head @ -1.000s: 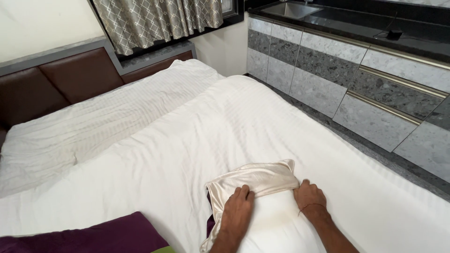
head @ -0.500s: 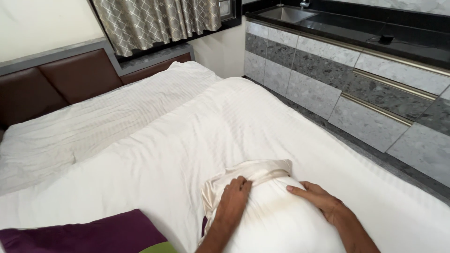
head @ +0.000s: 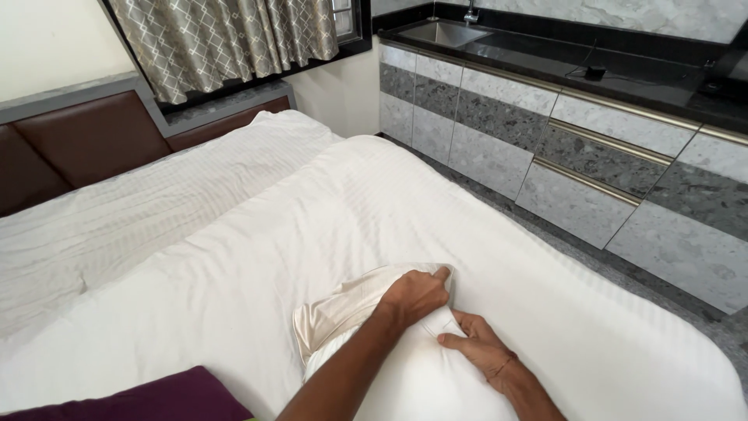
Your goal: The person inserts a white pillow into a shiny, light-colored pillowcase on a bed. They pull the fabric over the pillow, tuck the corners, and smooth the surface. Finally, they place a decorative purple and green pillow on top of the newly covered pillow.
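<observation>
The pillow (head: 413, 382) runs off the bottom edge — the purple cloth (head: 148, 398) too, its shape untold.

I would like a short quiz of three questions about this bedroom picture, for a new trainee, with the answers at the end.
1. True or false: both hands touch the pillow.
2. Which colour is the cloth at the lower left edge? A) green B) purple C) orange
3. What stands along the right side of the room?

Key
1. True. The left hand grips the cream pillowcase at its open end, and the right hand pinches the white pillow beside it.
2. B. The purple cloth lies on the white bed.
3. A long counter with a dark top, a sink and grey drawer fronts.
</observation>
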